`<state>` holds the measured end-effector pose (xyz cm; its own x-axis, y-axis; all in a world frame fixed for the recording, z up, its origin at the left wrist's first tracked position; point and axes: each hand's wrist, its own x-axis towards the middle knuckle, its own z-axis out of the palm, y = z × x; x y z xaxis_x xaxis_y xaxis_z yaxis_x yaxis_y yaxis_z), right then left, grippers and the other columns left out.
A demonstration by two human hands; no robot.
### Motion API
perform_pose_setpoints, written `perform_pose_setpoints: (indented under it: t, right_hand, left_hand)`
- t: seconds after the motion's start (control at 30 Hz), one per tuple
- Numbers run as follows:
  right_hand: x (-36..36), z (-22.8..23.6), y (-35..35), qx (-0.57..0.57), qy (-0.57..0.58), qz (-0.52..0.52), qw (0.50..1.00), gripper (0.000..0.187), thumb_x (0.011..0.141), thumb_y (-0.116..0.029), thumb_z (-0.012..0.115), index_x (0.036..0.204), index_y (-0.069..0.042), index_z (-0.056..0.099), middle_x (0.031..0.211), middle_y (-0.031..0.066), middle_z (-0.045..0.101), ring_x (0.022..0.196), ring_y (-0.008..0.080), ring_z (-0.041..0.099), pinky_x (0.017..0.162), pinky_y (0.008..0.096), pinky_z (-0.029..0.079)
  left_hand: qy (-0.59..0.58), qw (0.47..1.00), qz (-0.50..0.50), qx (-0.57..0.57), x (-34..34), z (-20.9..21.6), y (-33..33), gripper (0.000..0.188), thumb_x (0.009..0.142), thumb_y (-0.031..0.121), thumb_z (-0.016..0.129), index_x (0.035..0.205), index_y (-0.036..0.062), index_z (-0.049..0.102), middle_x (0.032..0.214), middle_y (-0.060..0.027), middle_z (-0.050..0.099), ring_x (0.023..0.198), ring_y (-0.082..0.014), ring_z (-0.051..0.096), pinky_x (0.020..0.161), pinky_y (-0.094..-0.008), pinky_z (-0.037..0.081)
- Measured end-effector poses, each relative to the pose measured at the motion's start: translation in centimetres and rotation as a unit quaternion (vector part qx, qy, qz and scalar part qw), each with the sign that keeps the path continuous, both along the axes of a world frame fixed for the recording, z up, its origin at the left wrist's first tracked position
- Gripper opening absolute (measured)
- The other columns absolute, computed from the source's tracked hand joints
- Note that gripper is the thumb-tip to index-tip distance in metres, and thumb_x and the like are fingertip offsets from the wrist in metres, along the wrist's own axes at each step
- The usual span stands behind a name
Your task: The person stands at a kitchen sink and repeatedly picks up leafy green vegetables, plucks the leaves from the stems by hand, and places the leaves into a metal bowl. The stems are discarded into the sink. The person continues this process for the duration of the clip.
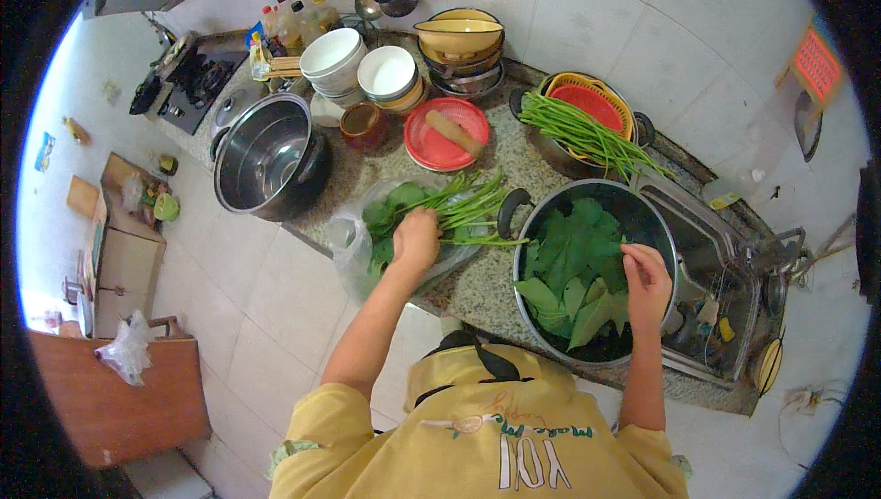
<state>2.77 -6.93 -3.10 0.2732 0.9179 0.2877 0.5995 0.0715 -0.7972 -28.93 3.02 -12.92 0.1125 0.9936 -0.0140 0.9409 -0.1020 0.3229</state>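
Note:
My left hand (418,240) is closed around leafy green stems (470,208) at a clear plastic bag (351,240) on the counter's front edge. Large green leaves show in the bag, left of the fingers. Over the right side of a big dark pot (668,224), my right hand (648,280) has its fingers pinched at the edge of a green leaf. Loose leaves (574,269) are heaped inside this pot. Behind it, a bundle of stripped green stems (587,134) lies across a smaller pot holding a yellow basket (617,86) and a red basket (587,102).
An open steel pot (266,155) stands at the counter's left edge. A red plate (418,136) bears a brown stick-like piece (454,132). White bowls (332,51) and yellow bowls (459,35) are stacked at the back. To the right is a metal sink (702,325) with a faucet.

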Motion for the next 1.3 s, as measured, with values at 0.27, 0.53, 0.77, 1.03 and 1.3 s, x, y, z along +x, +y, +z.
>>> perform_pose_setpoints:
  t: [0.27, 0.53, 0.77, 1.03, 1.3]
  right_hand:
    - [0.4, -0.1, -1.2, -0.006, 0.06, -0.012, 0.998, 0.013, 0.078, -0.004, 0.057, 0.089, -0.003, 0.062, 0.09, 0.0064, 0.06, 0.083, 0.0145, 0.055, 0.073, 0.0239, 0.043]
    - [-0.3, -0.2, -1.5, -0.016, 0.085, 0.007, 0.996, 0.013, 0.079, -0.005, 0.056, 0.09, -0.003, 0.063, 0.088, 0.0062, 0.06, 0.08, 0.0129, 0.056, 0.07, 0.022, 0.043]
    - [-2.6, 1.2, -1.4, -0.027, 0.155, 0.044, 0.987, 0.015, 0.079, -0.005, 0.056, 0.093, -0.002, 0.062, 0.086, 0.0061, 0.061, 0.078, 0.0126, 0.058, 0.069, 0.0217, 0.044]
    - [-7.7, 3.4, -1.0, -0.075, 0.316, 0.16, 0.932, 0.021, 0.082, -0.007, 0.053, 0.1, 0.005, 0.056, 0.083, 0.0092, 0.06, 0.075, 0.0147, 0.058, 0.068, 0.0256, 0.046]
    - [-4.3, 4.2, -2.3, 0.012, 0.359, 0.061, 0.931, 0.017, 0.087, -0.013, 0.047, 0.089, 0.002, 0.054, 0.078, 0.0106, 0.06, 0.067, 0.0174, 0.06, 0.063, 0.0266, 0.049]
  left_hand:
    - [-0.242, 0.969, 0.055, 0.003, -3.0, 4.3, 0.1, 0.008, 0.075, 0.005, 0.055, 0.081, -0.0007, 0.052, 0.076, -0.0159, 0.061, 0.071, -0.0287, 0.059, 0.063, -0.0344, 0.045]
    - [-0.502, 0.86, 0.078, 0.05, -3.9, 6.4, -1.8, 0.004, 0.078, 0.0, 0.055, 0.081, -0.0004, 0.053, 0.076, -0.0045, 0.058, 0.072, -0.0108, 0.055, 0.064, -0.0228, 0.043]
    - [-0.454, 0.867, 0.061, 0.195, -2.8, 11.4, -3.1, 0.009, 0.07, 0.0, 0.063, 0.077, 0.0012, 0.058, 0.072, -0.003, 0.057, 0.065, -0.01, 0.052, 0.059, -0.021, 0.041]
    - [-0.28, 0.884, -0.276, 0.251, 6.2, 13.5, -6.5, 0.017, 0.063, 0.005, 0.065, 0.079, 0.0079, 0.06, 0.069, -0.0075, 0.055, 0.064, -0.0246, 0.054, 0.055, -0.0334, 0.043]
    - [-0.2, 0.911, -0.332, 0.144, 8.0, 12.9, -6.6, 0.028, 0.067, 0.008, 0.063, 0.094, 0.0083, 0.056, 0.081, -0.0095, 0.056, 0.081, -0.0287, 0.053, 0.073, -0.0348, 0.042]
